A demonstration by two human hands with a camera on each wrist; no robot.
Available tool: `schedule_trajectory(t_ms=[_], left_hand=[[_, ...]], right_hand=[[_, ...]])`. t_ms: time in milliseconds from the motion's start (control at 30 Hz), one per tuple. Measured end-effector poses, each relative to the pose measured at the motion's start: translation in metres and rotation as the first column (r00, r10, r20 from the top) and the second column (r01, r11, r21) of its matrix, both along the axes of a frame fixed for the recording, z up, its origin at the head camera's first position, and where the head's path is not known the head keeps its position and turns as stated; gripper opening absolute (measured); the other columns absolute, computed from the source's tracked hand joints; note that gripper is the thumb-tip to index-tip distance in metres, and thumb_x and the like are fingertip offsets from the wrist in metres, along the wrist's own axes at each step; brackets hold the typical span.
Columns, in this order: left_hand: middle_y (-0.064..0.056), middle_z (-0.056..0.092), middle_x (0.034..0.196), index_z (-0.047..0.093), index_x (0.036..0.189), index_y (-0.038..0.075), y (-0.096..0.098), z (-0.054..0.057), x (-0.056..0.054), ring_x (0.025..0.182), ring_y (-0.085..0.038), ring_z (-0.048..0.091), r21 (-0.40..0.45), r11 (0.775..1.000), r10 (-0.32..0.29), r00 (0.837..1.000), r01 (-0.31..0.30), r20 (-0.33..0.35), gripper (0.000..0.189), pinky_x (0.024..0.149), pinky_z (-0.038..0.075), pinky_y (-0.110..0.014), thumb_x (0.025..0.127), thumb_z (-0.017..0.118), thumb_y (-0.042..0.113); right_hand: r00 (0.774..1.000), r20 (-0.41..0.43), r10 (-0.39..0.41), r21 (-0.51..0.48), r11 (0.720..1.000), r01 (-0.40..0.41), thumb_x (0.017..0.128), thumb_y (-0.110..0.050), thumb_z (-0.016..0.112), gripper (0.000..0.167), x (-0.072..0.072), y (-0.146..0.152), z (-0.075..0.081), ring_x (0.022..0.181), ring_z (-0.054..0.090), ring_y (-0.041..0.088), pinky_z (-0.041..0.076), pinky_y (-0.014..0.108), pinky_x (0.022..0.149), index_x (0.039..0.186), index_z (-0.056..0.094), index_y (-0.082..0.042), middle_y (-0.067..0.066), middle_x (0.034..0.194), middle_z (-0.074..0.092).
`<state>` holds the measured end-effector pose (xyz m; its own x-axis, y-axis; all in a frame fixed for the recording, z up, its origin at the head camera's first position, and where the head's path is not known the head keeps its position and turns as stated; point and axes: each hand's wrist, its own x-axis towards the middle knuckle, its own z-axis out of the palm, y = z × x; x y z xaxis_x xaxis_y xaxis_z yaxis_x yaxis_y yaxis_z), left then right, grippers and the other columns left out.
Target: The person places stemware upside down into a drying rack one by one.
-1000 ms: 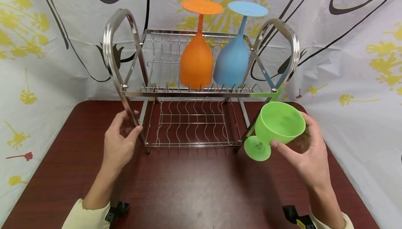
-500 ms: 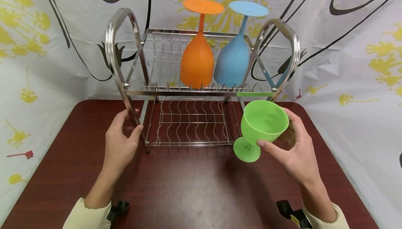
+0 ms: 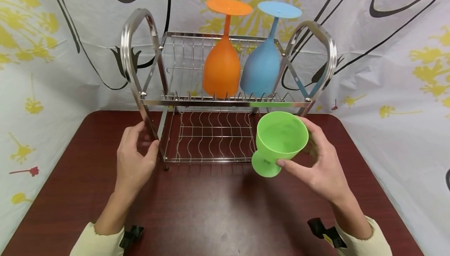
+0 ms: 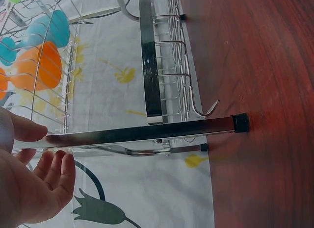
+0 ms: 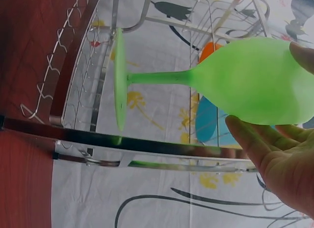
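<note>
My right hand point(image 3: 318, 166) grips a green goblet point(image 3: 268, 156) by its bowl, thumb on the near side and fingers round the far side. The goblet is held in front of the metal dish rack point(image 3: 225, 104), mouth up and foot tilted toward the left. In the right wrist view its stem point(image 5: 159, 78) and round foot show whole. My left hand point(image 3: 135, 158) holds the rack's left front leg point(image 4: 137, 132) between thumb and fingers. On the upper tier an orange goblet point(image 3: 222, 70) and a blue goblet point(image 3: 261, 68) stand upside down, side by side.
The rack's lower tier point(image 3: 214, 127) has wavy wire dividers. Curved metal handles point(image 3: 128, 49) rise at both ends of the upper tier. The rack stands on a dark red-brown table point(image 3: 207, 209), with a patterned white sheet point(image 3: 386, 53) behind and at the sides.
My right hand has moved left with the green goblet, from beside the rack's right leg to in front of the lower tier's right end. The left hand stays at the rack's leg.
</note>
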<state>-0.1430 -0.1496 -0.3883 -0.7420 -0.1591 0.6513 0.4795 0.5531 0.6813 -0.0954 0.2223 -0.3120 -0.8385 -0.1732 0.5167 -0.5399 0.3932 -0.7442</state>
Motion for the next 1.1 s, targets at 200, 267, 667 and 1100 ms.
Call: schedule_trajectory(t_ms=[200,267,667,1100], left_hand=[[-0.016,0.058,0.102,0.055,0.129,0.000,0.001,0.001,0.005,0.085,-0.014,0.058,0.047,0.999,-0.009,1.000,0.010,-0.022,0.053,0.076,0.049,-0.009,0.079,0.066,-0.012],[-0.015,0.059,0.102,0.054,0.132,0.003,0.002,0.001,0.006,0.085,-0.015,0.059,0.067,0.998,-0.015,1.000,0.017,-0.023,0.056,0.076,0.049,-0.010,0.079,0.066,-0.011],[-0.015,0.061,0.100,0.053,0.132,0.004,0.001,-0.004,0.014,0.083,-0.017,0.059,0.080,0.997,-0.014,1.000,0.016,-0.024,0.058,0.075,0.048,-0.010,0.077,0.066,-0.011],[-0.015,0.059,0.101,0.048,0.129,-0.002,0.007,-0.012,0.020,0.087,-0.004,0.056,0.103,0.994,-0.049,0.999,0.048,0.002,0.052,0.077,0.048,-0.011,0.081,0.066,-0.010]], right_hand=[[0.999,-0.017,0.029,0.027,0.999,-0.028,0.056,0.019,0.082,0.101,-0.001,-0.005,0.000,0.106,0.058,0.024,0.053,0.020,0.085,0.145,0.041,-0.008,0.016,0.130,0.054],[0.998,-0.041,0.041,0.027,0.999,-0.040,0.056,0.020,0.082,0.101,-0.001,-0.006,0.001,0.106,0.058,0.024,0.053,0.020,0.086,0.144,0.041,-0.007,0.017,0.130,0.054],[0.984,-0.133,0.118,0.036,0.993,-0.114,0.053,0.019,0.083,0.101,-0.005,-0.011,0.011,0.109,0.057,0.026,0.052,0.020,0.088,0.143,0.041,0.000,0.019,0.132,0.054],[0.974,-0.173,0.144,0.074,0.988,-0.133,0.052,0.012,0.085,0.101,-0.011,-0.015,0.007,0.116,0.054,0.027,0.047,0.024,0.096,0.142,0.042,0.002,0.018,0.134,0.054]])
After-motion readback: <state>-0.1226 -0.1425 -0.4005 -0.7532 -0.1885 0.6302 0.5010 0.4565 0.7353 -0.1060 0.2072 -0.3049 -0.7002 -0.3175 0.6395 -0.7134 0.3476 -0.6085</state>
